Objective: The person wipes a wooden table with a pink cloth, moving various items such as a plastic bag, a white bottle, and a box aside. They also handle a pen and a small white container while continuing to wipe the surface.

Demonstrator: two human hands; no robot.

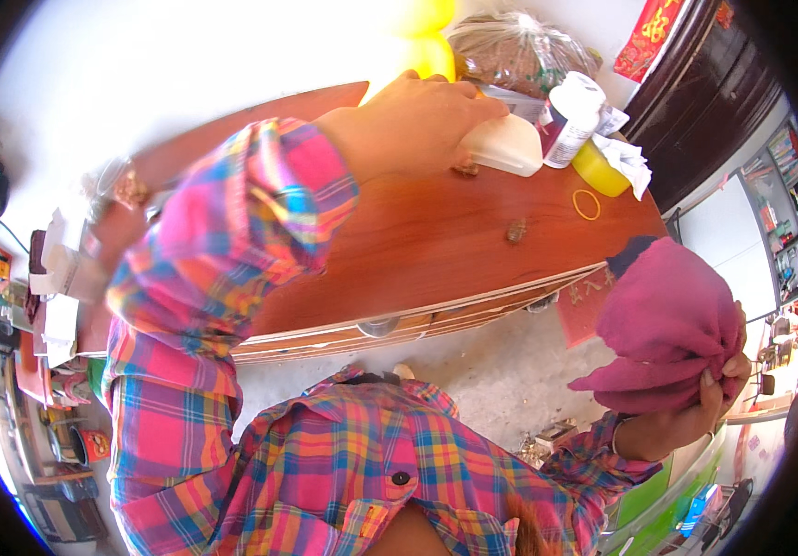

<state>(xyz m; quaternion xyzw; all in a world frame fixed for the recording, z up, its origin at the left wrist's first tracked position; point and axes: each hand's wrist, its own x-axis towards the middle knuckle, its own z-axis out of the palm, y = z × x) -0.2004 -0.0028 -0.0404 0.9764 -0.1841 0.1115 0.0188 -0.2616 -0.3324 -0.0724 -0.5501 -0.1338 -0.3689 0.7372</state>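
Observation:
My left hand (416, 125) reaches over the wooden tabletop (399, 236) and grips a white, smooth, rounded object (506, 142), partly hidden under the fingers. A small brown item (467, 168) lies just below that hand. To the right, my right hand (725, 382) holds a bunched dark-pink cloth (670, 326) past the table's front edge, its folds gathered in the fingers. Near the white object stands a white bottle (572, 121) with a printed label. Beside the bottle is a yellow tape roll (597, 169) with crumpled white tissue (626, 163) on it.
Another small brown item (515, 231) and a yellow ring band (586, 205) lie on the tabletop. Behind are a yellow glossy object (426, 48) and a clear plastic bag (517, 52) with brown contents. Drawers (399, 326) line the table's front. A dark door (704, 97) stands at right.

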